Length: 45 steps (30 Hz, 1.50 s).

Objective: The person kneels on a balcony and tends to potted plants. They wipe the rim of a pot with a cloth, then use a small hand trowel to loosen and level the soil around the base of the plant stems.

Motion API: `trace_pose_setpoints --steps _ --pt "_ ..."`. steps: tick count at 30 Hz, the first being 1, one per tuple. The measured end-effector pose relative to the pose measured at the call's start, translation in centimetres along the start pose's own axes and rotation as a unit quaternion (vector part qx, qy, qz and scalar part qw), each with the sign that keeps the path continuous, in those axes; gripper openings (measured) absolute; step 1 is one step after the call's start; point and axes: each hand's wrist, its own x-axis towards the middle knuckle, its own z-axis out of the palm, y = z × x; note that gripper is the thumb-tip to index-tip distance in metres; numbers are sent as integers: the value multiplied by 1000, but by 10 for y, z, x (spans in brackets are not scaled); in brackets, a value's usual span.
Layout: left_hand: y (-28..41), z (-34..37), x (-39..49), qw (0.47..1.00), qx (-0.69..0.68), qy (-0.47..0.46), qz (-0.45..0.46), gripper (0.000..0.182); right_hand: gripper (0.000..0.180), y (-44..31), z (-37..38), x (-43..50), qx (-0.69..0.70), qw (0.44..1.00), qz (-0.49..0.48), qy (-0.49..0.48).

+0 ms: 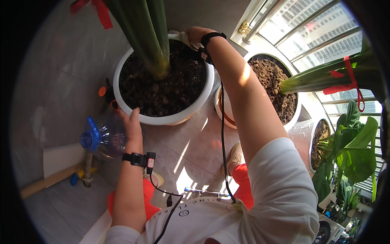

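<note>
A large white plant pot (170, 120) filled with dark soil (155, 97) stands before me. From it rises a thick green plant stem (146, 39), with a red ribbon (102, 12) near the top left. My left hand (131, 123) grips the pot's near left rim, thumb on top and the other fingers partly hidden outside. At the far right rim, my right hand (198, 34) holds a pale, crumpled cloth (185, 38) against the pot. The right fingertips are hard to make out. Both wrists wear black straps with small cabled devices.
A clear plastic bottle (114, 138) with a blue cap and handle is beside my left hand. Orange-handled tools (102, 91) lie left of the pot. Two more potted plants (271, 88) (320, 146) stand by the railed window (313, 30). A black cable (223, 131) hangs from my right wrist.
</note>
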Motion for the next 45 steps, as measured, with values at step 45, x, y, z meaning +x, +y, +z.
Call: trace_pose_setpoints --steps 45 --pt "29 -43 30 998 56 -25 -24 57 31 -6 52 -136 298 950 20 86"
